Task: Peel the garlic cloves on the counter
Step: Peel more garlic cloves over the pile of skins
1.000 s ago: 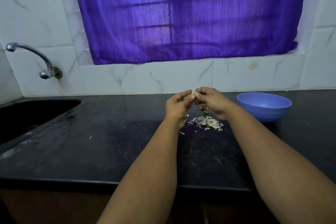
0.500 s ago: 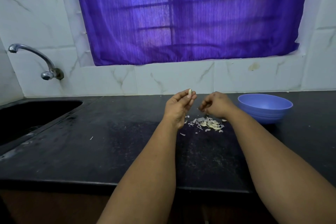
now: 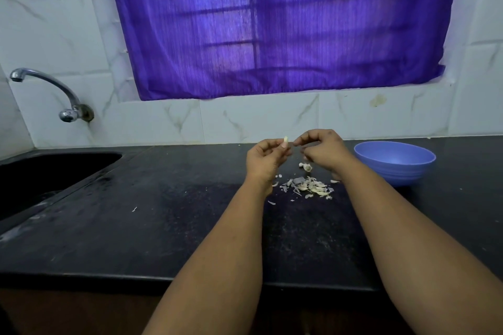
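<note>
above the black counter (image 3: 136, 239), near its back edge, the left hand (image 3: 265, 159) is raised with its fingers curled, and its grip pinches a small pale garlic clove (image 3: 285, 140) between thumb and fingertips; the clove stands out above the fingertips. the right hand (image 3: 325, 149) is just beside it, to the right of the clove, with all fingers curled inward; the tip of its forefinger lies close to the clove, apart from it by a narrow gap. whether the right grip has hold of a scrap of skin cannot be told. below the right hand, a further clove (image 3: 307, 166) lies on the counter. nearer the person, between the two forearms, a loose pile of peeled skins (image 3: 309, 187) lies on the counter. a blue bowl (image 3: 394, 162) stands to the right of the right hand, near the wrist. a sink (image 3: 49, 177) is set into the counter at far left, with a tap (image 3: 51, 90) on the wall above it. a purple curtain (image 3: 277, 22) covers the window behind.
</note>
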`<state>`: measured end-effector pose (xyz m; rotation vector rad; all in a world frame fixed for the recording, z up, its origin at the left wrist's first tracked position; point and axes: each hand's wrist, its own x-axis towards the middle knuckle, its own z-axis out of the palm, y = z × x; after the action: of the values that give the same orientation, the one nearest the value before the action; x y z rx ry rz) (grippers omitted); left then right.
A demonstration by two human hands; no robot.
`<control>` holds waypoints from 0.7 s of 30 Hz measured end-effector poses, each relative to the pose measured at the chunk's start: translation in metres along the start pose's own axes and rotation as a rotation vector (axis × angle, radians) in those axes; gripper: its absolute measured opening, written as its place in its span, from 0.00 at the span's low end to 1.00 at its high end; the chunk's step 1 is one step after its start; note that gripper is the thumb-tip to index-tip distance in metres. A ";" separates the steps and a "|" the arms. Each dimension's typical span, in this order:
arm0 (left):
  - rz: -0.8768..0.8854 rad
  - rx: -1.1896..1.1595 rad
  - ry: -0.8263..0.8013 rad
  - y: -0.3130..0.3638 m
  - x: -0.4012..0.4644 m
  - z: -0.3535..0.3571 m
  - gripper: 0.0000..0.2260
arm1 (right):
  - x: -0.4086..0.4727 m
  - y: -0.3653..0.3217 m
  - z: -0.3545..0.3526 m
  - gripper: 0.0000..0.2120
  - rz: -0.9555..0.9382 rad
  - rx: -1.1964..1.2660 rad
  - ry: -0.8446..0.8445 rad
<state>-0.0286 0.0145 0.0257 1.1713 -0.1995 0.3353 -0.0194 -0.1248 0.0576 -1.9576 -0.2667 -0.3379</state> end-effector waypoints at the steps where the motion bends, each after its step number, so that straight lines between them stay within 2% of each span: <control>1: 0.028 0.040 0.017 -0.001 0.001 0.000 0.02 | 0.001 0.000 0.001 0.14 0.015 0.025 0.006; 5: 0.086 0.135 0.036 -0.004 0.001 -0.001 0.02 | 0.003 -0.001 0.004 0.06 0.036 0.244 -0.009; 7: 0.103 0.189 0.037 -0.005 0.001 -0.001 0.01 | 0.004 0.002 0.007 0.08 0.006 0.317 -0.043; 15: 0.216 0.497 0.060 -0.009 0.004 -0.001 0.04 | 0.003 0.006 0.011 0.07 -0.076 0.264 -0.040; 21: 0.314 0.751 0.084 -0.008 0.004 0.001 0.03 | 0.005 0.008 0.016 0.08 -0.097 0.255 -0.024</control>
<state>-0.0222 0.0120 0.0206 1.8665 -0.1885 0.7775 -0.0101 -0.1132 0.0463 -1.7025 -0.4020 -0.3266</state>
